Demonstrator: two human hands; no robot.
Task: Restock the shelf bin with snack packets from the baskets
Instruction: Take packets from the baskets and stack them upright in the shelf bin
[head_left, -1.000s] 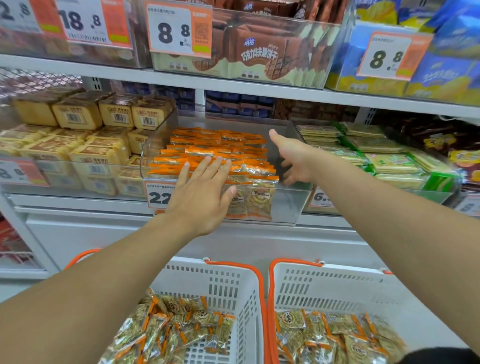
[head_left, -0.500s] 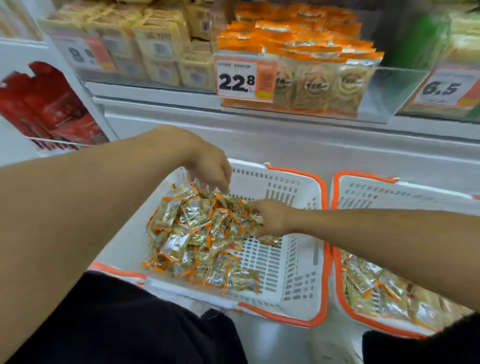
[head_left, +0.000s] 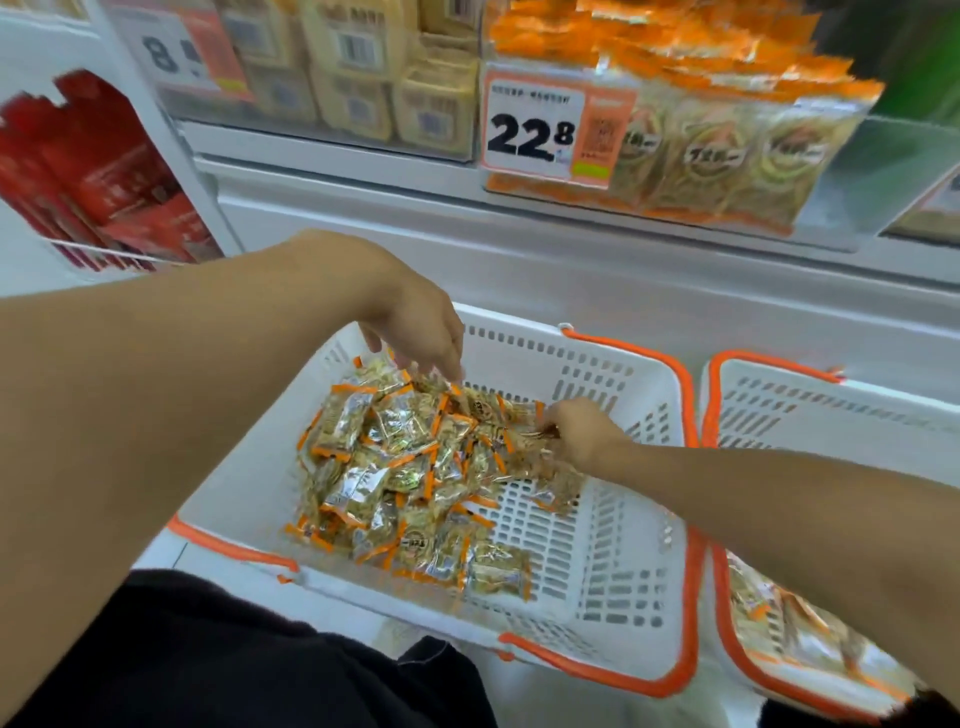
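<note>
Both hands down in left basket (head_left: 613, 395). Left hand (head_left: 421, 332) hovers over far edge of snack packets (head_left: 405, 467), fingers loosely spread, empty. Right hand (head_left: 576, 431) pinches packets at pile's right edge, nearer. Shelf bin (head_left: 810, 171) lies up, far right.

White slotted baskets (head_left: 613, 525) with orange rims hold gold packets (head_left: 395, 467) edged orange; at eleven o'clock, red boxes (head_left: 104, 176).
</note>
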